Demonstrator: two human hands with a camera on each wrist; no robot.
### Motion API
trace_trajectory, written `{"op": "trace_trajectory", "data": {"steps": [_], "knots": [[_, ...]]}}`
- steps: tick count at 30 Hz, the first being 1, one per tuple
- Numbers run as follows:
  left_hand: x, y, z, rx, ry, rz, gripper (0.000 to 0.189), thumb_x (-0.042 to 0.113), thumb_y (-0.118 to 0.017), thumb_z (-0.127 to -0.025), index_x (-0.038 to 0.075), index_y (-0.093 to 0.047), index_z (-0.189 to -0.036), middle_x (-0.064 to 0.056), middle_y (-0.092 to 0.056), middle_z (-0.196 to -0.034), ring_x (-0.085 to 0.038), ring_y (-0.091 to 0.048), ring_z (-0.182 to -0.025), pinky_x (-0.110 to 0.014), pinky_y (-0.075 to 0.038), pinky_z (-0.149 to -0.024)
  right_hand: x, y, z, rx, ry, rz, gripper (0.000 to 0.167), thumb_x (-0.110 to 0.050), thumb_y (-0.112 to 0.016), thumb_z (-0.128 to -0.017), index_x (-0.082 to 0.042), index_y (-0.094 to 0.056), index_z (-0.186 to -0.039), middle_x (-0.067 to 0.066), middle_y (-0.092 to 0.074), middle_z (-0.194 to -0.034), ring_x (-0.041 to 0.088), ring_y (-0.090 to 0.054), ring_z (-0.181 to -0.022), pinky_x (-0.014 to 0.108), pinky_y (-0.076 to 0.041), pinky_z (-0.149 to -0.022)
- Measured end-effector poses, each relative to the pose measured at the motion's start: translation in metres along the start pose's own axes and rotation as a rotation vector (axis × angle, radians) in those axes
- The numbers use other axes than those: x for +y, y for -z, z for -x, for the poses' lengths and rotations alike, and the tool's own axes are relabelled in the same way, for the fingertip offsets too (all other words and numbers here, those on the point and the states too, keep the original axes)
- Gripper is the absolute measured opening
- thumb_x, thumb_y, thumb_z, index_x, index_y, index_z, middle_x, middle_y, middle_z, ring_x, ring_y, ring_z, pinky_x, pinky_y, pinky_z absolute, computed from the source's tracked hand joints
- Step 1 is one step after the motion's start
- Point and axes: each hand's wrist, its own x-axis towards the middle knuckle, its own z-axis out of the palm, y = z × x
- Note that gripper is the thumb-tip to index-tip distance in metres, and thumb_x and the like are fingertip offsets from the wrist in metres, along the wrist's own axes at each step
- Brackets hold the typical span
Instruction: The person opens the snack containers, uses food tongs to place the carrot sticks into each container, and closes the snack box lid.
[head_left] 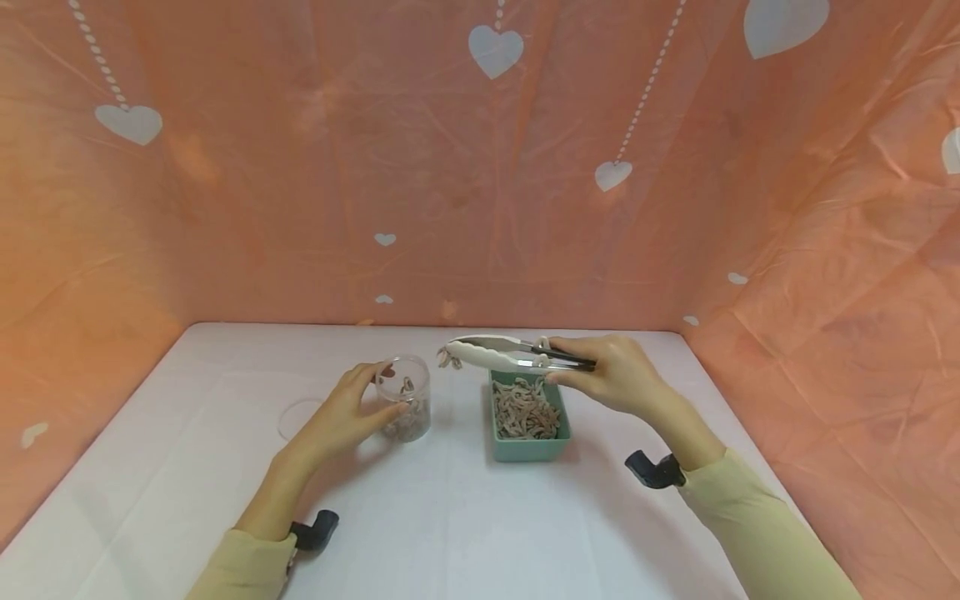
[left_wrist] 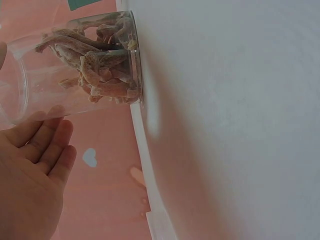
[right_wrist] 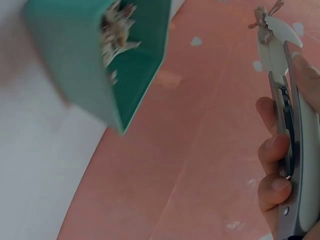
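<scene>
My right hand (head_left: 613,372) grips white-headed tongs (head_left: 483,356) pinching knobbly brown strips (head_left: 446,359), a green tub (head_left: 531,451) below it; my left hand (head_left: 339,421) clasps a clear jar (head_left: 418,403).

Left of the green tub (head_left: 531,451), your left hand (head_left: 347,415) holds a clear jar (head_left: 420,390); your right hand (head_left: 617,373) grips tongs (head_left: 483,357) over the tub's far end, strips (head_left: 448,360) in their tips.
</scene>
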Motion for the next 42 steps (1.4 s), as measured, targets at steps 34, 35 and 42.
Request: {"op": "trace_trajectory", "data": {"steps": [34, 35, 42], "knots": [[0.001, 0.0, 0.002, 0.01, -0.035, -0.012, 0.073, 0.035, -0.075, -0.097, 0.004, -0.043, -0.155, -0.016, -0.055, -0.143, -0.041, -0.042, -0.141, -0.067, -0.034, -0.115, -0.026, -0.05, -0.035, -0.177, -0.09, 0.028, 0.054, -0.039, -0.086, -0.085, -0.016, -0.073, -0.133, 0.003, -0.079, -0.109, 0.007, -0.054, -0.064, 0.033, -0.046, -0.059], [0.001, 0.0, 0.002, 0.013, -0.04, -0.012, 0.072, 0.035, -0.075, -0.097, 0.004, -0.044, -0.154, -0.016, -0.055, -0.143, -0.041, -0.043, -0.14, -0.067, -0.034, -0.115, -0.026, -0.051, -0.034, -0.175, -0.088, 0.026, 0.054, -0.038, -0.086, -0.085, -0.016, -0.073, -0.133, 0.003, -0.079, -0.107, 0.007, -0.054, -0.064, 0.032, -0.046, -0.059], [0.001, 0.001, 0.002, 0.015, -0.041, -0.012, 0.072, 0.034, -0.076, -0.097, 0.004, -0.044, -0.154, -0.017, -0.055, -0.143, -0.041, -0.043, -0.141, -0.066, -0.033, -0.116, -0.025, -0.049, -0.028, -0.154, -0.097, -0.013, 0.054, -0.033, -0.087, -0.085, -0.013, -0.073, -0.133, 0.004, -0.079, -0.108, 0.006, -0.055, -0.066, 0.029, -0.045, -0.058]]}}
